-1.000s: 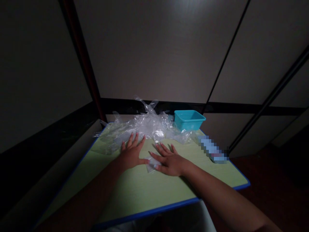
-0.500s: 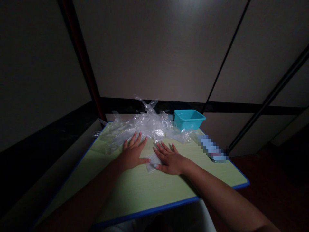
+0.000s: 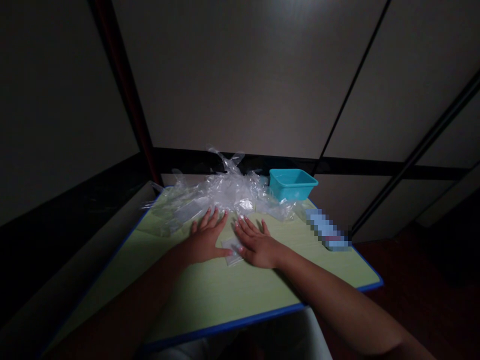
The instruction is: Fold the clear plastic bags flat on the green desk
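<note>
A small piece of clear plastic lies flat on the light green table. At its left edge rests the thumb of my left hand, whose fingers are spread on the tabletop. My right hand lies palm down over the right part of the plastic, thumb on it and fingers stretched forward. Just beyond my fingertips is a crumpled heap of clear plastic bags.
A turquoise basket stands at the back right of the table. A blurred light-blue flat object lies near the right edge. Panelled walls rise behind and left of the table, which has a blue rim.
My right hand has shifted slightly left, and its thumb has drawn in closer to its fingers. My left hand has stayed almost where it was, thumb at the small plastic.
</note>
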Action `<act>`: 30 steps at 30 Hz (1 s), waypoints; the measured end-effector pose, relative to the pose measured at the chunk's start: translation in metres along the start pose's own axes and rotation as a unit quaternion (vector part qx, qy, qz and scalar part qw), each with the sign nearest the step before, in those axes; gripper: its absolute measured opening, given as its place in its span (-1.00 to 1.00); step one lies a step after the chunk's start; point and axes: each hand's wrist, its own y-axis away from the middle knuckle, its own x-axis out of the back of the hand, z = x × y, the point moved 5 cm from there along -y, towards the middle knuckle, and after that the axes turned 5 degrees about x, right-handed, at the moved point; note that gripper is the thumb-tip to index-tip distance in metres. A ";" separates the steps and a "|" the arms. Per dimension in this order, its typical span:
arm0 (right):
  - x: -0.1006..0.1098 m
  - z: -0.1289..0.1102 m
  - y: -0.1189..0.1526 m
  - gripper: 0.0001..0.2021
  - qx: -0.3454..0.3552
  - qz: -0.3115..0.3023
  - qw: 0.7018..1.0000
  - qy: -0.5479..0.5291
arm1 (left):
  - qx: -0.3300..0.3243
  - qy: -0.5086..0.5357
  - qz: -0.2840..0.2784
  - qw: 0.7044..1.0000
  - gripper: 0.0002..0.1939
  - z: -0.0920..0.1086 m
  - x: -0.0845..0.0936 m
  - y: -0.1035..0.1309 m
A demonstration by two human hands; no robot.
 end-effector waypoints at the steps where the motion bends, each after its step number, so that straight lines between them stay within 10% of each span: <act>1: 0.000 0.000 0.000 -0.36 -0.002 0.001 1.000 -0.001 | -0.001 0.004 -0.012 1.000 0.17 -0.001 -0.001 0.000; 30: 0.001 0.017 0.005 -0.31 -0.054 -0.040 0.998 0.000 | -0.008 0.013 -0.049 0.999 0.11 0.003 -0.002 0.002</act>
